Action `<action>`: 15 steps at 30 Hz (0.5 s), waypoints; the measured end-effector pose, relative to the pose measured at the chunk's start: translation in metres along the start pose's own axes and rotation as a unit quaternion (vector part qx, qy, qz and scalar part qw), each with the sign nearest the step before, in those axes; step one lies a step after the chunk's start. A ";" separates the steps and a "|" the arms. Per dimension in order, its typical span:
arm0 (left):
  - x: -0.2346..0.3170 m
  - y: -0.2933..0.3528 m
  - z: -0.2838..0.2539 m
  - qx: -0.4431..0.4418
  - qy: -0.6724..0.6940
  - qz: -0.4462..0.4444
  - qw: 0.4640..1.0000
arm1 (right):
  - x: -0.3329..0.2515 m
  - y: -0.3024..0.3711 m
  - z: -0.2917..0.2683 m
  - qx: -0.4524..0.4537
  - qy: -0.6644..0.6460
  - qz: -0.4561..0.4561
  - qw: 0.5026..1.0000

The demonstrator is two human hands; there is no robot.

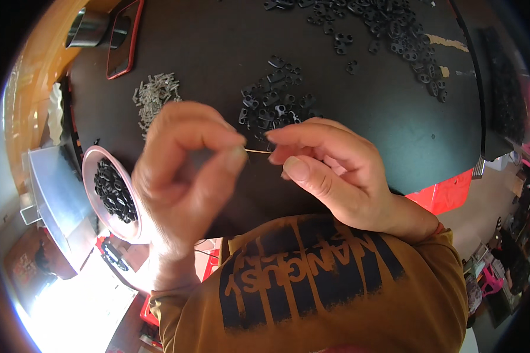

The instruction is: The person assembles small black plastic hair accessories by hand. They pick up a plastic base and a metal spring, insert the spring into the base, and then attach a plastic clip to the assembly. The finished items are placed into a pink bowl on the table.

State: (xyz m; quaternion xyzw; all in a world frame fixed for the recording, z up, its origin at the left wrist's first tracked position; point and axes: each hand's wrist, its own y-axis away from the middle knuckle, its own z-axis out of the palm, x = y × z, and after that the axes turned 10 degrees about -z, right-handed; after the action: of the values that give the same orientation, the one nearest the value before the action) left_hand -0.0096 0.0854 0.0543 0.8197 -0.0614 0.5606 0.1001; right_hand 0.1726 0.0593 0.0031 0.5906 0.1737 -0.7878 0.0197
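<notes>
At the centre of our view, we see a thin, pale stick (257,151) between two hands. Our left hand (185,154) pinches its nine-o'clock end; our right hand (343,170), toward three o'clock, has thumb and forefinger spread, though we cannot tell whether it grips anything. Small black parts (270,99) lie at twelve o'clock, grey pieces (159,88) at ten.

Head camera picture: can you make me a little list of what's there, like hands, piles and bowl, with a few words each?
Left hand: pinching a thin tan strand
Right hand: fingertips near the strand's other end; grip unclear
Middle pile: small black parts
Far right pile: more black parts
Left pile: tiny grey pieces
Bowl: pale pink, holding black pieces
Table: dark
</notes>
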 end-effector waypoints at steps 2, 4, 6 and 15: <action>-0.003 0.006 0.010 -0.019 0.057 0.011 0.998 | -0.005 0.000 -0.004 -0.010 -0.133 0.115 0.984; -0.009 0.009 0.018 -0.038 0.106 0.009 0.994 | -0.008 0.002 -0.001 0.008 -0.283 0.174 0.943; -0.016 0.010 0.025 -0.053 0.151 -0.005 0.987 | -0.008 0.002 -0.004 0.004 -0.310 0.195 0.931; -0.013 -0.003 0.023 -0.055 0.077 0.078 0.992 | -0.012 -0.003 -0.012 0.027 -0.340 0.218 0.914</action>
State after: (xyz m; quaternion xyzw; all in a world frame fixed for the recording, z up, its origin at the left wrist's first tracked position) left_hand 0.0070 0.0823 0.0338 0.7603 -0.1483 0.6236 0.1052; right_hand 0.1870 0.0638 0.0121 0.3104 0.0027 -0.9216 0.2329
